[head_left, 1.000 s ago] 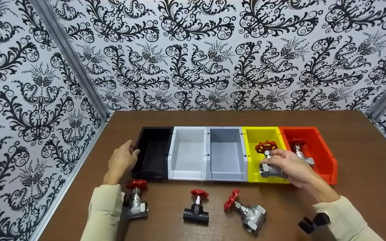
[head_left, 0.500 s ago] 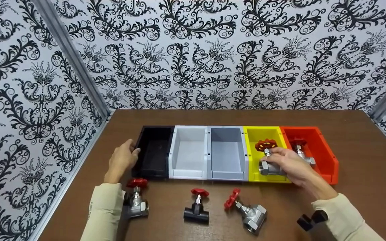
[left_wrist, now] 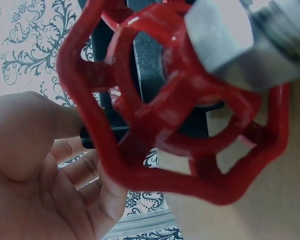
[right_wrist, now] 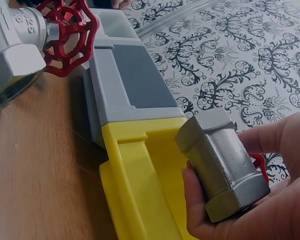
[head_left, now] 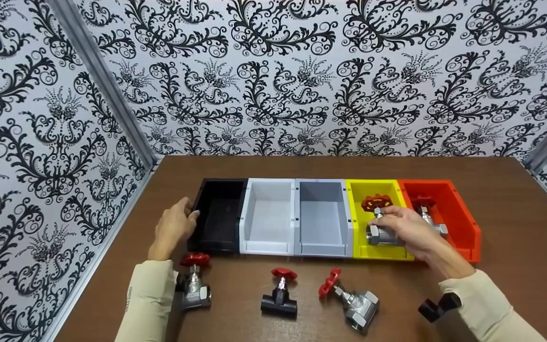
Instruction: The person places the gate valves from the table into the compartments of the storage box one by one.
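My right hand (head_left: 413, 232) holds a silver valve (head_left: 381, 234) with a red handwheel over the yellow bin (head_left: 359, 190). In the right wrist view, thumb and fingers clasp the hexagonal-ended valve body (right_wrist: 222, 162). My left hand (head_left: 174, 225) grips the left wall of the black bin (head_left: 216, 221), thumb by the rim. In the left wrist view, a red handwheel (left_wrist: 165, 115) hides part of that grip. A silver valve (head_left: 195, 289) stands on the table near the left sleeve. Another silver valve (head_left: 426, 216) sits in the red bin (head_left: 463, 218).
A white bin (head_left: 268, 218) and a grey bin (head_left: 322, 218) fill the middle of the row. On the brown table (head_left: 235, 285) in front are a black valve (head_left: 279, 301), a tilted silver valve (head_left: 359, 306) and a black fitting (head_left: 437, 306) partly behind the right sleeve.
My right hand and its valve have shifted slightly toward the back of the yellow bin. The left hand keeps its place at the black bin.
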`<state>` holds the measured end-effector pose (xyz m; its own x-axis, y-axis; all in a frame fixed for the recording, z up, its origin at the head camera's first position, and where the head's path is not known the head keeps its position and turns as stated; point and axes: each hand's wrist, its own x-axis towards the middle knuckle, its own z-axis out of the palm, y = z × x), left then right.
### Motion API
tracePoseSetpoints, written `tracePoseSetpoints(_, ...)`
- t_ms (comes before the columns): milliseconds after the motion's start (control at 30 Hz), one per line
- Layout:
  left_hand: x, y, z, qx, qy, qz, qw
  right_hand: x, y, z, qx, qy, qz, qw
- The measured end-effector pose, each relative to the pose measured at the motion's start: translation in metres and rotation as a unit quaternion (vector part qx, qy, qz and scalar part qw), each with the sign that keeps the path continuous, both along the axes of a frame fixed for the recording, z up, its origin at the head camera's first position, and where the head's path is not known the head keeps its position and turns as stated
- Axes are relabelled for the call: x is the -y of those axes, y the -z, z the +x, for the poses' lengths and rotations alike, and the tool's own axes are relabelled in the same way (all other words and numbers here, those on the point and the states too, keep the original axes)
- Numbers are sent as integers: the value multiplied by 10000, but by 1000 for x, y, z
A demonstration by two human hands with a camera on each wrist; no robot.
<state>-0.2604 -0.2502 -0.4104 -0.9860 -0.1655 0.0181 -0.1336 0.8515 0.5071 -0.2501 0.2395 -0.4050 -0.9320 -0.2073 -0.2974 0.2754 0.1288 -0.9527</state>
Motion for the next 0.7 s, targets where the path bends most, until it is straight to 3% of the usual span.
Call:
tracePoseSetpoints(200, 1, 1, 0, -7, 7, 22, 10000, 0, 0, -3, 70, 62, -28, 10000)
tracePoseSetpoints(467, 1, 1, -1, -11, -20, 29, 10000, 5, 1, -7, -152, 62, 424, 9990)
tracePoseSetpoints(700, 1, 2, 1, -193, 33, 6, 9998, 8, 7, -10, -207, 114, 357, 9991)
